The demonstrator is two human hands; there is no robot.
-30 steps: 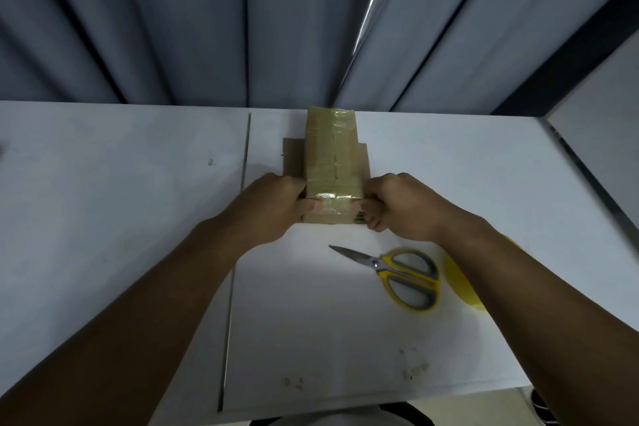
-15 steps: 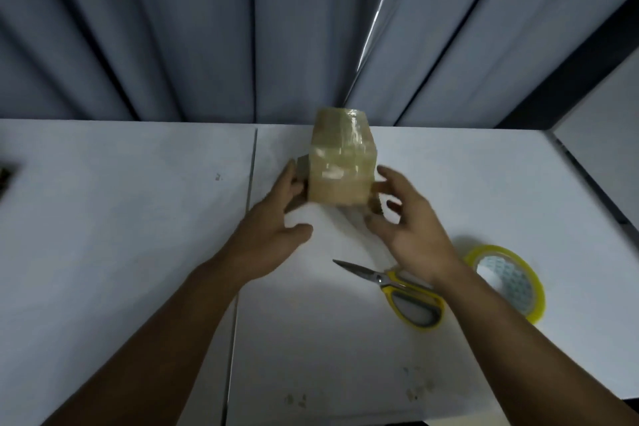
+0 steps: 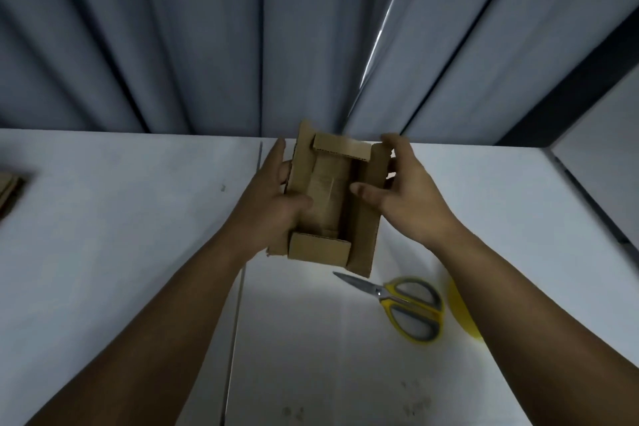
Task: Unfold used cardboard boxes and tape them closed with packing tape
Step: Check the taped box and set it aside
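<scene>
A small brown cardboard box (image 3: pixel 328 197) is held above the white table, its open side facing me with four flaps spread and tape visible on the inner bottom. My left hand (image 3: pixel 276 204) grips the box's left wall, thumb inside over the left flap. My right hand (image 3: pixel 394 190) holds the right wall, thumb reaching inside and fingers wrapped behind the right flap. A yellow roll of packing tape (image 3: pixel 458 308) lies on the table at the right, mostly hidden behind my right forearm.
Yellow-handled scissors (image 3: pixel 404 304) lie on the white table (image 3: pixel 121 218) below the box, blades pointing left. Flattened cardboard (image 3: pixel 8 188) shows at the far left edge. Grey curtains hang behind the table. A seam runs down the tabletop under my left arm.
The box has been turned over: its taped side faced up before, now its open side with loose flaps faces me. Both hands let go briefly, then took hold of its side walls again.
</scene>
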